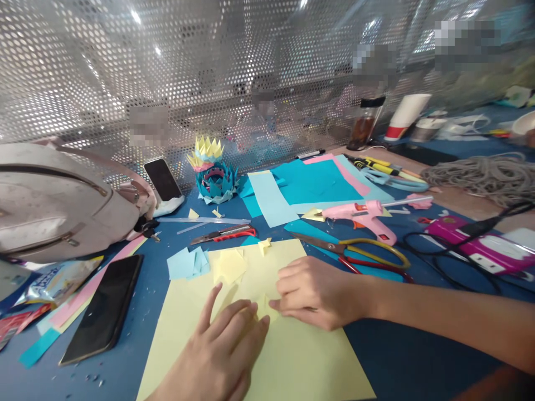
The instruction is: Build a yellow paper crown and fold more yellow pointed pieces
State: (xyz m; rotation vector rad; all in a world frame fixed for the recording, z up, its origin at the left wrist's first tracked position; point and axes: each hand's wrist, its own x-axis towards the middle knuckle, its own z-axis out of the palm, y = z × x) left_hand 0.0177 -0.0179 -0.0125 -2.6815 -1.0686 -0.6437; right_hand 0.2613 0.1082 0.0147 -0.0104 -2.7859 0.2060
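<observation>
A small piece of pale yellow paper [264, 302] lies between my two hands, over a large pale yellow sheet [200, 345]. My left hand [228, 345] comes from below, its thumb and fingertips closed on the piece's left side, with one outer finger lifted away. From the right, my right hand [317, 292] curls its fingers, the fingertips pressed at the piece's right edge. Just beyond the hands, several cut yellow paper pieces [230, 265] rest on the sheet, beside light blue pieces [188, 263]. Part of the held piece is hidden by fingers.
Scissors [371, 250], a pink glue gun [363, 214] and a red utility knife [225, 234] lie beyond the sheet. A folded-paper lotus [215, 175] stands at the back. To the left are a phone [104, 306] and a backpack [62, 206]; a purple power strip [476, 242] is right.
</observation>
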